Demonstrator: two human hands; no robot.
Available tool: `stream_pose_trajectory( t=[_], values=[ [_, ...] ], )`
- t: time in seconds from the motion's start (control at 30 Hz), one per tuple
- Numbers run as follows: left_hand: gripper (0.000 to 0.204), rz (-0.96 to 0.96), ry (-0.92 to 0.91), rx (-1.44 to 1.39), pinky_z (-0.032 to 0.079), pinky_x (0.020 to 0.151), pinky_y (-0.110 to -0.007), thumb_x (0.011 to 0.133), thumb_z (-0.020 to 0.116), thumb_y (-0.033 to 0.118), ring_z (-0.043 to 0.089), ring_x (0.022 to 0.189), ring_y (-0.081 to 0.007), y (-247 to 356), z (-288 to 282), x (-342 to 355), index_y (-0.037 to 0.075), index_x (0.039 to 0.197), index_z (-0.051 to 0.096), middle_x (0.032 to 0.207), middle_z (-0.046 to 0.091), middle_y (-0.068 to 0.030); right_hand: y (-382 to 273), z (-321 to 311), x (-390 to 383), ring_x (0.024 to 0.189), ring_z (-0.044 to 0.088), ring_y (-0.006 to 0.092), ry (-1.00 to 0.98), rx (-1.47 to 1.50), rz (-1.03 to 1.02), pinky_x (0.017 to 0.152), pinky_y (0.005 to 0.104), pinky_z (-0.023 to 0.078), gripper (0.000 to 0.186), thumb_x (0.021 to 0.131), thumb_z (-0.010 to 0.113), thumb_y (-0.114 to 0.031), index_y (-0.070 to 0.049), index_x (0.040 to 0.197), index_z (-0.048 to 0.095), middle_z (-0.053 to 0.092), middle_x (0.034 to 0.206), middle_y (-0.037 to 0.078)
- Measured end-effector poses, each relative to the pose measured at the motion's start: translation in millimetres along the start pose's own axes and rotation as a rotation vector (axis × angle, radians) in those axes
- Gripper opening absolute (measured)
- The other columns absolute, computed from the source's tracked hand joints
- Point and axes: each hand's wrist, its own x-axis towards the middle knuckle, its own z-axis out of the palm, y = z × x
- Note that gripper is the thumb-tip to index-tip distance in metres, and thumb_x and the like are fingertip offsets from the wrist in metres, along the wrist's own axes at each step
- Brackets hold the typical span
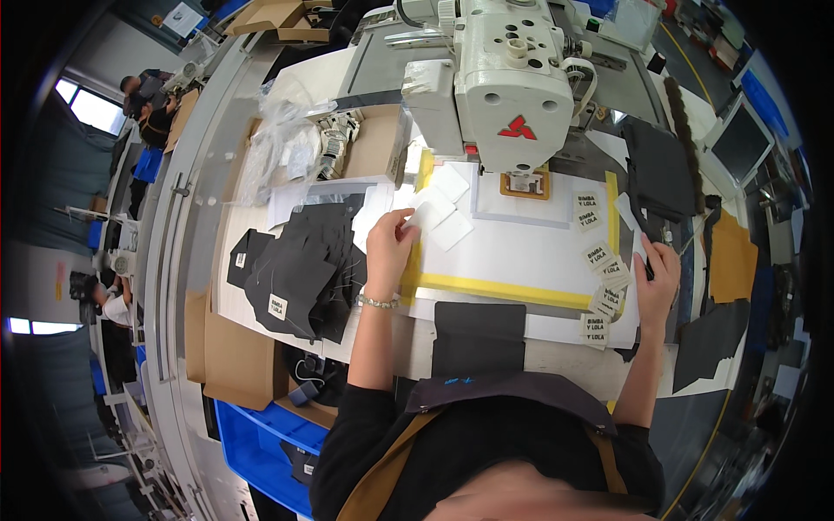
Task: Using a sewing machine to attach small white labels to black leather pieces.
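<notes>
Nearest you, a black fabric piece [479, 334] is lying flat on the desk [556, 352]. Your right hand [658, 282] is resting by the small cream labels [605, 286], fingers curled around something thin and dark I cannot identify. Your left hand [388, 243] is pinching the corner of a white square patch [432, 208] beside more white patches [452, 230]. You seem to be picking one up; placing it under the sewing machine [508, 87] will be calling for careful alignment.
</notes>
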Motion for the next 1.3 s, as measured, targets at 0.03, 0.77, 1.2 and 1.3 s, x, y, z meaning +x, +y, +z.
stream_pose_trajectory(
  t=[0.03, 0.77, 1.2, 1.3],
  values=[
    [0.030, 0.003, 0.018, -0.114, 0.048, 0.065, -0.024, 0.078, 0.074, 0.002, 0.055, 0.066, -0.0106, -1, 1, -3, -0.001, 0.107, 0.068, 0.082, 0.062, -0.0048, -19, 1, 11, 0.091, 0.056, 0.0234, -0.047, 0.215, 0.027, 0.084, 0.0329, 0.043, 0.034, 0.084, 0.071, -0.010, -0.006, 0.118, 0.067, 0.059, 0.101, 0.008],
    [0.039, 0.057, -0.149, -0.603, 0.046, 0.065, -0.019, 0.078, 0.077, -0.001, 0.056, 0.069, -0.0041, 24, -13, -35, 0.002, 0.115, 0.068, 0.079, 0.066, 0.0002, -186, 81, 54, 0.049, 0.047, 0.0055, -0.982, 1.451, 0.566, 0.046, 0.0210, 0.036, 0.023, 0.093, 0.065, -0.021, 0.001, 0.087, 0.069, 0.057, 0.065, -0.002],
    [0.019, -0.146, 0.166, -0.399, 0.047, 0.053, -0.018, 0.082, 0.072, -0.001, 0.058, 0.060, -0.0054, -8, -52, -17, -0.003, 0.101, 0.071, 0.079, 0.069, -0.0039, -189, 103, 77, 0.055, 0.047, 0.0091, -0.619, 0.948, 0.029, 0.053, 0.0245, 0.040, 0.031, 0.089, 0.069, -0.021, -0.002, 0.112, 0.068, 0.061, 0.088, 0.003],
    [0.011, -0.084, 0.103, -0.519, 0.052, 0.061, -0.021, 0.084, 0.070, -0.002, 0.066, 0.065, -0.0097, 14, -30, -14, -0.005, 0.094, 0.071, 0.079, 0.070, -0.0058, -169, 86, 73, 0.061, 0.046, 0.0103, -0.627, 0.893, -0.002, 0.058, 0.0248, 0.041, 0.029, 0.086, 0.070, -0.017, -0.004, 0.112, 0.068, 0.059, 0.090, 0.003]
  ],
)
